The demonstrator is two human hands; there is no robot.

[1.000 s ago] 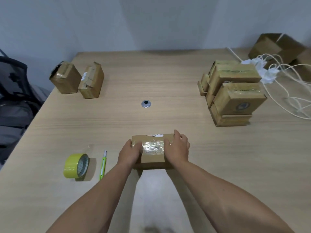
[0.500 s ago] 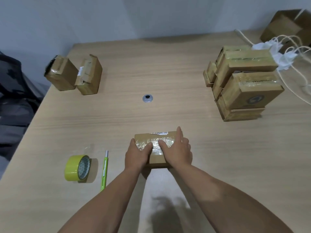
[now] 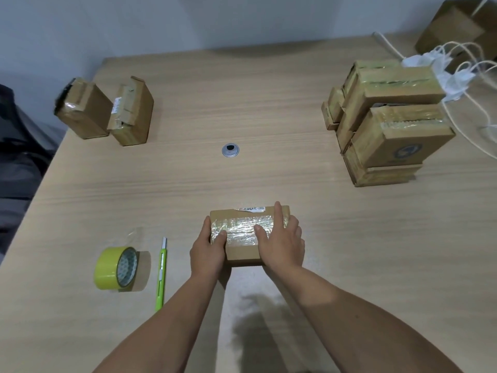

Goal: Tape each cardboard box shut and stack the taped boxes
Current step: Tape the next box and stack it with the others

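A small cardboard box (image 3: 243,253) lies on the table in front of me, with a strip of clear tape (image 3: 243,228) across its top. My left hand (image 3: 207,249) is at the box's left end, thumb on the tape and fingers along the left side. My right hand (image 3: 282,242) lies flat on the right half of the top, its straight fingers pressing on the tape. A stack of taped boxes (image 3: 387,125) stands at the right. Two more boxes (image 3: 83,109) (image 3: 133,111) stand at the far left.
A yellow-green tape roll (image 3: 113,267) stands on edge left of the box, with a green utility knife (image 3: 160,273) beside it. A metal grommet (image 3: 230,150) sits mid-table. White cords (image 3: 457,76) and another carton (image 3: 454,30) are at the far right. A dark chair (image 3: 18,157) is off the left edge.
My left hand slid from the middle of the tape out to the box's left end. My right hand stayed on the right half of the top.
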